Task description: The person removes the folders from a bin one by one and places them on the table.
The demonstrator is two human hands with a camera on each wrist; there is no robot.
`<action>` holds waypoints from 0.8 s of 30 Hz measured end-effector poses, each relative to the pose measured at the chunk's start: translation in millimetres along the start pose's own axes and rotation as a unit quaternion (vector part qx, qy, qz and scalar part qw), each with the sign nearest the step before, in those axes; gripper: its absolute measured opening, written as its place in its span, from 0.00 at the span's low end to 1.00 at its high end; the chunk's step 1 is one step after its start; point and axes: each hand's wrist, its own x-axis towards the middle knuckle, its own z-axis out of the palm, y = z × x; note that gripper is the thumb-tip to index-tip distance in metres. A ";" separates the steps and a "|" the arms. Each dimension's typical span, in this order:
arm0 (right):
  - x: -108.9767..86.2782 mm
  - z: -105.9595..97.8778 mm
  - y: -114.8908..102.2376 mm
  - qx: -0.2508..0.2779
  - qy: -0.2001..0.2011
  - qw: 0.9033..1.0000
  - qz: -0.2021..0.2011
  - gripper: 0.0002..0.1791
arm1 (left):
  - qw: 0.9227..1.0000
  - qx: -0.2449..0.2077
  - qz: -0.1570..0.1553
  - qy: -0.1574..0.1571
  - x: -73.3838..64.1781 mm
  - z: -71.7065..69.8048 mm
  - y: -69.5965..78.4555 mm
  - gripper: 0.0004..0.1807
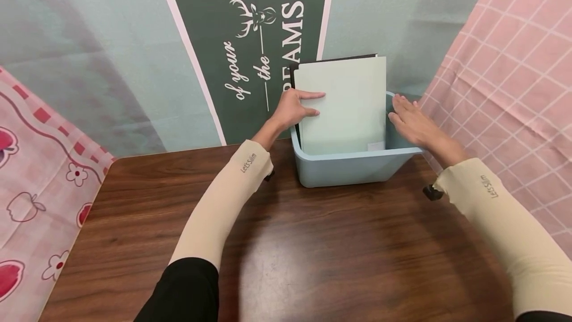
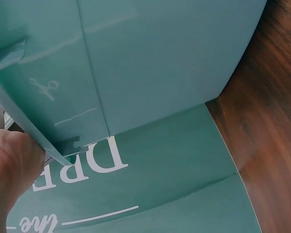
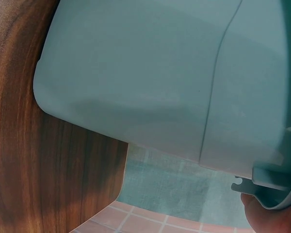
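"As the left hand (image 1: 292, 107) lays a straight thumb and forefinger over the front of a pale panel (image 1: 344, 108), is it gripping?"

"Cannot tell; its other fingers are hidden. The right hand (image 1: 413, 123), fingers extended, is at the right end of a blue bin (image 1: 344, 170), gripping nothing visible."

"Why does the panel stand so?"

"Its lower end sits inside the blue bin, whose walls likely hold it upright, the top rising above the rim. A darker panel (image 1: 292, 76) shows behind, along the left and top edges. The left hand, on that side, probably steadies both; the right hand perhaps braces the bin."

"And farther out?"

"The bin stands on a wood-grain counter (image 1: 313, 262), near its back edge, before a green printed cloth (image 1: 241, 123). To the right hangs a pink gridded cloth (image 1: 514, 63)."
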 end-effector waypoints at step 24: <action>0.4 0.6 1.6 -0.002 -0.011 1.000 -0.005 0.39 | 0.999 -0.034 0.021 0.017 -16.8 -7.7 13.9 0.27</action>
